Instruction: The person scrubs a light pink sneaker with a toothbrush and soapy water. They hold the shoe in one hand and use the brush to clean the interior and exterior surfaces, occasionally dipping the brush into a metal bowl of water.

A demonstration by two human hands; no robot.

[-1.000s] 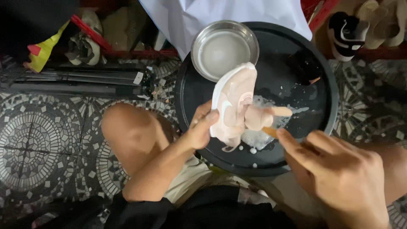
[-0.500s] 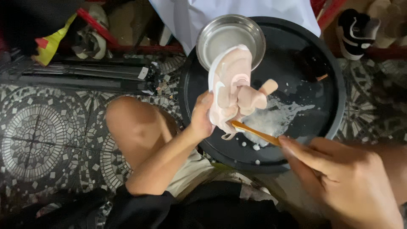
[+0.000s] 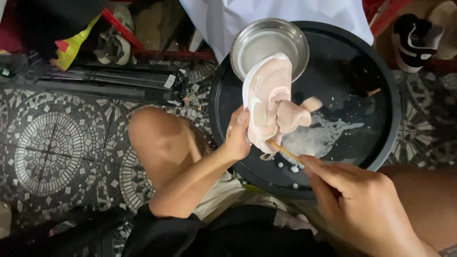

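Nearest the camera, the right hand is closed around the end of a thin wooden stick, fingers pinched on it, and the stick's far tip reaches the lower edge of the pink shoe. Just beyond, the left hand grips that shoe from its left side, fingers wrapped on the sole edge, holding it up over the black round tray. The shoe is a small, pale pink sneaker with a white sole rim, its toe pointing away, its tongue or flap pushed out to the right and looking wet. White foam lies spread on the tray under it. Farther off, a steel bowl sits on the tray's far rim, partly behind the shoe's toe.
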